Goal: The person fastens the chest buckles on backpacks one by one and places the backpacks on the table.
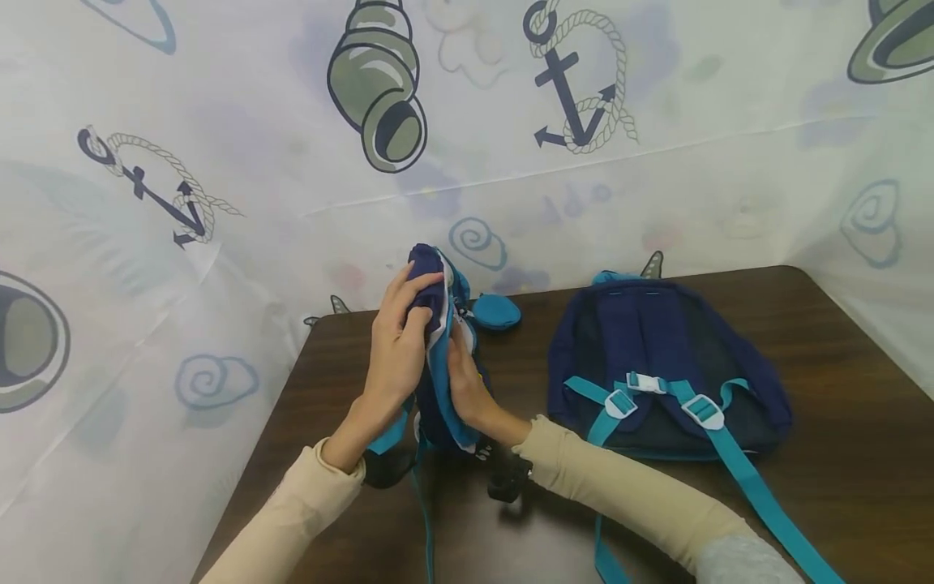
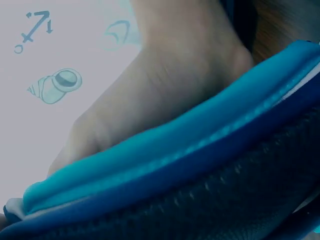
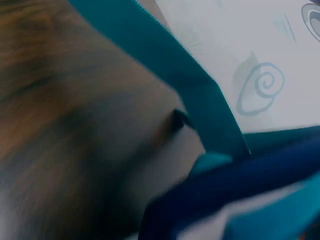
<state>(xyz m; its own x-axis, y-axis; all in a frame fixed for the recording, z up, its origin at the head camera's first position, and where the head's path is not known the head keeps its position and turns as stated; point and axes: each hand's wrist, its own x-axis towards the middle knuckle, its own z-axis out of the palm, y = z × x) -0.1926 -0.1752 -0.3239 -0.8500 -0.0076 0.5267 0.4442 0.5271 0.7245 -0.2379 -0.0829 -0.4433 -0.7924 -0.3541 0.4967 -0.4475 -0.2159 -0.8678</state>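
Observation:
A small navy and turquoise backpack (image 1: 439,365) stands on edge between both hands, its narrow side toward me. My left hand (image 1: 390,349) grips its upper left part, fingers over the navy fabric and thumb on the near side. Against the opposite face lies my right hand (image 1: 469,385), its fingers straight and pointing up, partly hidden by the bag. In the left wrist view, a hand (image 2: 165,85) shows behind the bag's turquoise edging (image 2: 150,145). The right wrist view catches a turquoise strap (image 3: 200,100) and the bag's navy edge (image 3: 220,185), but no fingers.
A second navy backpack (image 1: 671,324) lies on the right of the brown table (image 1: 861,365), straps and white buckles up. Its turquoise strap (image 1: 773,503) runs toward the near edge. A round blue piece (image 1: 497,311) sits behind the held bag. A printed white cloth (image 1: 481,170) hangs behind.

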